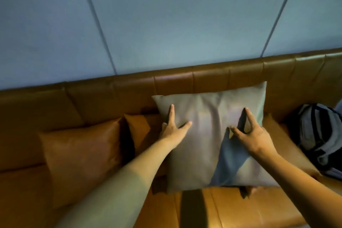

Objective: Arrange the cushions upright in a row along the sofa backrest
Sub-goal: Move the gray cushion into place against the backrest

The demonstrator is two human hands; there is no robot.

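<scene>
Grey fabric cushion (pixel 212 135), upright against tan leather sofa backrest (pixel 185 81), centre of scene. Probably light, soft and yielding, so likely to slump or tip; smooth cover possibly slippery; best taken at the side edges or upper corners. Left hand (pixel 174 129) open, fingers spread flat on cushion face near its left edge. Right hand (pixel 253 131) open, fingertips touching face right of centre, not gripping. Tan leather cushion (pixel 81 153) leaning at left, another (pixel 281 135) partly hidden behind at right. Grey backpack (pixel 318 135) at far right.
</scene>
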